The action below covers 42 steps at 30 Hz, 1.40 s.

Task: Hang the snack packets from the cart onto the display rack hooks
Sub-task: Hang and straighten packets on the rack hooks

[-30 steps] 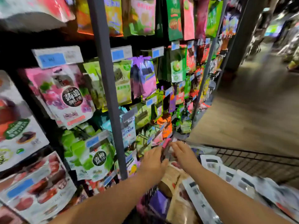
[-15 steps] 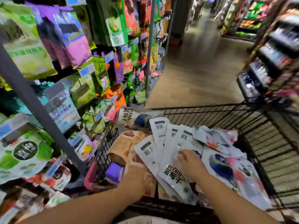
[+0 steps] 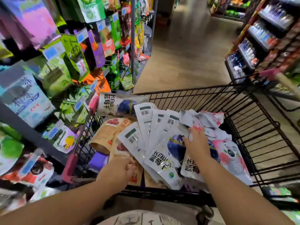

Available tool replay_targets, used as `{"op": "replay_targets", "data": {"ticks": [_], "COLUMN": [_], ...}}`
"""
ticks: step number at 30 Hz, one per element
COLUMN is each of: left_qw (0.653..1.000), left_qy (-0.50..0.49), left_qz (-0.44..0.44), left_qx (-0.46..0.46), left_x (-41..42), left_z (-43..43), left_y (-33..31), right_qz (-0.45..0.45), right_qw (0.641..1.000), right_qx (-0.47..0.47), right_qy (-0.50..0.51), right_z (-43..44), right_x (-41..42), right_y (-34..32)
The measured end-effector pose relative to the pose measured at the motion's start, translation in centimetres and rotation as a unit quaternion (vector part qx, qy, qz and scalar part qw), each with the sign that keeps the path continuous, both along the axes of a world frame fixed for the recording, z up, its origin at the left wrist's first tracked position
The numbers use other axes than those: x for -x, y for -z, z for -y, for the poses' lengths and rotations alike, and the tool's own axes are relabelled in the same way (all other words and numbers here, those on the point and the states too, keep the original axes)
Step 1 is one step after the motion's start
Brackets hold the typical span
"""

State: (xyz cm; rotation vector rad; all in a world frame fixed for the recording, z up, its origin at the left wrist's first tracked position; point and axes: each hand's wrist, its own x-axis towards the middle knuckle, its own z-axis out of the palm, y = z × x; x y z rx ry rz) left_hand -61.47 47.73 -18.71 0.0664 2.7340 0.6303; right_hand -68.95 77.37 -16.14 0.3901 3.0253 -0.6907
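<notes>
- The black wire cart (image 3: 194, 90) stands just beside the rack (image 3: 24, 127), which runs along the cart's left side.
- A fan of white blueberry packets (image 3: 146, 127) lies across the cart's near half. They overlap, and most are back side up with their barcodes showing.
- The right hand (image 3: 197, 144) is inside the cart, near its middle, on top of that fan. Its thumb and fingers are bent round the crinkled upper edge of one blueberry packet (image 3: 167, 156), which lies face up on the pile.
- The left hand (image 3: 119, 170) is at the cart's near left corner, resting on the nearer of two brown packets (image 3: 103, 133). Its fingers curve downward and are blurred, so I cannot tell whether it grips the packet or only touches it.
- A pink packet (image 3: 230, 153) lies toward the cart's right side, just beside the right wrist.
- One more blueberry pack (image 3: 113, 104) leans in the cart's far left corner, face out and apart from both hands.
- A purple packet (image 3: 99, 159) sits low against the cart's left wall, just beyond the left hand.
- Left of the cart, the rack is crowded with hung packets (image 3: 53, 75) in green, purple and orange.
- Past the cart's far right corner, across the floor (image 3: 186, 54), stand shelves (image 3: 259, 38) of goods.
</notes>
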Motion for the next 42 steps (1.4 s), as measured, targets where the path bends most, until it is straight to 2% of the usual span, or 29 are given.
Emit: {"op": "replay_targets", "data": {"ticks": [5,9,16,20,23,28,31,35,39,42], "left_qw": [1.0,1.0,0.999,0.999,0.999,0.999,0.998,0.998,0.998,0.998], "left_qy": [0.0,0.007,0.007,0.012,0.014,0.023,0.025,0.021,0.023,0.026], "left_qz": [0.009,0.01,0.013,0.016,0.015,0.033,0.039,0.051,0.052,0.051], "left_qx": [0.012,0.019,0.033,0.035,0.04,0.034,0.035,0.037,0.037,0.04], "left_x": [0.5,1.0,1.6,2.0,2.3,2.4,2.6,2.8,2.9,3.0], "left_z": [-0.2,-0.4,-0.6,-0.8,-0.9,-0.9,-1.0,-0.9,-1.2,-1.3], "left_y": [-0.1,0.1,0.4,0.2,0.0,0.3,0.4,0.6,0.2,0.1], "right_qz": [-0.014,-0.013,0.036,0.081,0.082,0.027,0.025,0.101,0.172,0.138], "right_qw": [0.998,0.998,0.988,0.984,0.99,0.999,0.998,0.981,0.96,0.973], "right_qx": [0.02,0.008,0.07,0.009,-0.014,-0.012,0.016,0.032,0.124,0.118], "right_qy": [0.063,0.068,0.132,0.158,0.114,0.016,-0.057,-0.165,-0.184,-0.139], "right_z": [-0.6,-0.7,-0.9,-0.6,-0.2,-1.8,-2.3,-1.4,-1.3,0.1], "right_x": [3.3,6.1,11.6,13.4,12.6,8.9,6.8,3.3,1.3,0.9], "right_y": [0.8,0.8,1.0,1.4,1.5,2.6,2.5,0.7,-1.2,-2.2]}}
